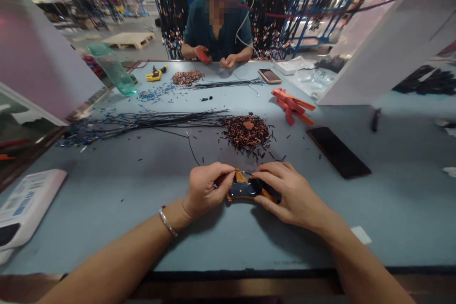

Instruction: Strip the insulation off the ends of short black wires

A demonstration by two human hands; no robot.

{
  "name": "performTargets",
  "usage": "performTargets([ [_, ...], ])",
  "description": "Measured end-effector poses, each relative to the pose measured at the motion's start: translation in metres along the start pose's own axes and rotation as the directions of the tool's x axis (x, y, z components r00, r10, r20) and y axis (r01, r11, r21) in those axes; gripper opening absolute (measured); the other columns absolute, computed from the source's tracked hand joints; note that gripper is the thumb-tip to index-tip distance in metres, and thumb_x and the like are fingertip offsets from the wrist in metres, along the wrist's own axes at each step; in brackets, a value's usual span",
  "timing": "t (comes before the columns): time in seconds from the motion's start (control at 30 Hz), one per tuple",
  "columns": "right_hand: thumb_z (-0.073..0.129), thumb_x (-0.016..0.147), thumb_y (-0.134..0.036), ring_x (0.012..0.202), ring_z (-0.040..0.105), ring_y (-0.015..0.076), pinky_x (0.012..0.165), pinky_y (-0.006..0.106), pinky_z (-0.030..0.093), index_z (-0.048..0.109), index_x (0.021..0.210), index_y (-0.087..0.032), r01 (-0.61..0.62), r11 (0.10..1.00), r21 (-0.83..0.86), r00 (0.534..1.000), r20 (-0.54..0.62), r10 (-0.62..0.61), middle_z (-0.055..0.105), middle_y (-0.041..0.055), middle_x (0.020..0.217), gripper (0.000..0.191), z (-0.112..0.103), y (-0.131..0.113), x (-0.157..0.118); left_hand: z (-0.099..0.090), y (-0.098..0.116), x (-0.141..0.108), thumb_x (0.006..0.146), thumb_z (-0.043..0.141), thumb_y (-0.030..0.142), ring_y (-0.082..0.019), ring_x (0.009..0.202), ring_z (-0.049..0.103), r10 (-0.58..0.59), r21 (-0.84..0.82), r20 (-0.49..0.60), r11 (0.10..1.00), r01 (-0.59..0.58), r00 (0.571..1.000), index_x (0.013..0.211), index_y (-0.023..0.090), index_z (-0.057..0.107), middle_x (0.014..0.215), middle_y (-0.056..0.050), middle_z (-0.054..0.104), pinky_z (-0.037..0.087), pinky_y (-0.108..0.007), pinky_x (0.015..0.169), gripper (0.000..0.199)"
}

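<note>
My left hand (210, 185) pinches a thin black wire (193, 152) near its end, over the tool's head. A yellow and dark blue hand tool (244, 189), which looks like a wire stripper, lies between my hands. Around its dark handle, on the right, are the fingers of my right hand (288, 192), and its fingertips also come close to the wire end. Just beyond the tool sits a pile of short black and copper pieces (245, 134). Long black wires (153, 121) with blue ends stretch to the left of that pile.
A black phone (338, 152) and red-orange pliers (292, 106) lie to the right. Across the table a person (217, 23) holds something red. Farther back are a green bottle (114, 71), yellow tool (156, 74), another pile (187, 77) and phone (270, 75). A white device (32, 204) lies left.
</note>
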State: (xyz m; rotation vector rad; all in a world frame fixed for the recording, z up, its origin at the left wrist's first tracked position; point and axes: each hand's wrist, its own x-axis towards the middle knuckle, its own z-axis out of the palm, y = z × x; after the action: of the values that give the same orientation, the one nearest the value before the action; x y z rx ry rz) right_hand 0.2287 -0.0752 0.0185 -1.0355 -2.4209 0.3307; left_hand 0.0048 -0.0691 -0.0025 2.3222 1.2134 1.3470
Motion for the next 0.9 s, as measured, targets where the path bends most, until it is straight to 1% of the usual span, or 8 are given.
performTargets([
  [0.07, 0.062, 0.082, -0.024, 0.095, 0.061, 0.0263, 0.083, 0.042, 0.047, 0.059, 0.109, -0.017, 0.008, 0.997, 0.07, 0.991, -0.131, 0.001, 0.067, 0.0128, 0.105, 0.028, 0.001, -0.002, 0.001, 0.001, 0.001, -0.001, 0.086, 0.057, 0.017, -0.006, 0.046, 0.048, 0.094, 0.061, 0.005, 0.994, -0.094, 0.996, 0.081, 0.016, 0.065, 0.056, 0.003, 0.061, 0.038, -0.017, 0.049, 0.01],
  [0.13, 0.062, 0.083, -0.024, 0.093, 0.063, 0.0252, 0.082, 0.041, 0.046, 0.057, 0.113, -0.017, 0.049, 0.996, 0.077, 0.972, -0.231, -0.03, 0.069, 0.0125, 0.103, 0.031, 0.006, -0.005, 0.002, 0.002, 0.002, -0.002, 0.086, 0.056, 0.016, -0.007, 0.046, 0.049, 0.172, 0.094, 0.028, 0.98, -0.174, 0.985, 0.084, 0.016, 0.064, 0.055, 0.003, 0.06, 0.038, -0.018, 0.05, 0.008],
  [0.2, 0.061, 0.085, -0.021, 0.086, 0.065, 0.0231, 0.081, 0.041, 0.045, 0.058, 0.112, -0.018, 0.097, 0.995, 0.017, 0.956, -0.281, -0.089, 0.071, 0.0107, 0.098, 0.028, 0.013, -0.008, 0.002, 0.004, 0.004, -0.003, 0.086, 0.055, 0.015, -0.007, 0.046, 0.049, 0.23, 0.108, 0.05, 0.966, -0.234, 0.972, 0.085, 0.016, 0.063, 0.055, 0.003, 0.06, 0.037, -0.018, 0.05, 0.008],
  [0.27, 0.058, 0.087, -0.016, 0.077, 0.065, 0.0198, 0.081, 0.041, 0.043, 0.061, 0.105, -0.019, 0.113, 0.992, -0.056, 0.941, -0.314, -0.124, 0.074, 0.0077, 0.091, 0.018, 0.02, -0.009, 0.003, 0.005, 0.006, -0.004, 0.087, 0.054, 0.014, -0.007, 0.045, 0.049, 0.256, 0.115, 0.062, 0.958, -0.262, 0.965, 0.085, 0.017, 0.062, 0.054, 0.003, 0.06, 0.037, -0.018, 0.05, 0.009],
  [0.33, 0.056, 0.089, -0.012, 0.071, 0.065, 0.0175, 0.081, 0.04, 0.043, 0.063, 0.097, -0.021, 0.097, 0.99, -0.097, 0.934, -0.335, -0.125, 0.074, 0.0052, 0.084, 0.014, 0.023, -0.01, 0.003, 0.006, 0.008, -0.004, 0.088, 0.053, 0.014, -0.007, 0.045, 0.049, 0.267, 0.117, 0.069, 0.955, -0.273, 0.961, 0.086, 0.017, 0.062, 0.053, 0.003, 0.059, 0.037, -0.018, 0.05, 0.01],
  [0.47, 0.055, 0.087, -0.01, 0.069, 0.065, 0.0175, 0.08, 0.039, 0.043, 0.063, 0.089, -0.02, 0.065, 0.991, -0.117, 0.936, -0.338, -0.101, 0.074, 0.0046, 0.08, 0.013, 0.022, -0.01, 0.004, 0.007, 0.009, -0.003, 0.087, 0.054, 0.014, -0.007, 0.045, 0.05, 0.273, 0.115, 0.073, 0.953, -0.28, 0.959, 0.085, 0.017, 0.061, 0.055, 0.003, 0.061, 0.038, -0.019, 0.05, 0.008],
  [0.67, 0.053, 0.081, -0.007, 0.061, 0.062, 0.0163, 0.076, 0.038, 0.043, 0.059, 0.075, -0.02, 0.042, 0.983, -0.18, 0.94, -0.325, -0.099, 0.071, 0.0021, 0.069, 0.016, 0.019, -0.011, 0.007, 0.009, 0.007, -0.005, 0.087, 0.054, 0.016, -0.008, 0.047, 0.052, 0.293, 0.153, 0.109, 0.939, -0.308, 0.95, 0.083, 0.018, 0.062, 0.057, 0.002, 0.063, 0.04, -0.02, 0.052, 0.009],
  [0.9, 0.052, 0.079, -0.006, 0.059, 0.061, 0.0159, 0.075, 0.036, 0.043, 0.058, 0.075, -0.019, 0.026, 0.983, -0.18, 0.931, -0.354, -0.089, 0.07, 0.0019, 0.066, 0.016, 0.022, -0.008, 0.008, 0.01, 0.007, -0.007, 0.088, 0.051, 0.015, -0.009, 0.047, 0.052, 0.318, 0.208, 0.131, 0.917, -0.34, 0.939, 0.079, 0.017, 0.06, 0.057, 0.002, 0.063, 0.038, -0.021, 0.052, 0.013],
])
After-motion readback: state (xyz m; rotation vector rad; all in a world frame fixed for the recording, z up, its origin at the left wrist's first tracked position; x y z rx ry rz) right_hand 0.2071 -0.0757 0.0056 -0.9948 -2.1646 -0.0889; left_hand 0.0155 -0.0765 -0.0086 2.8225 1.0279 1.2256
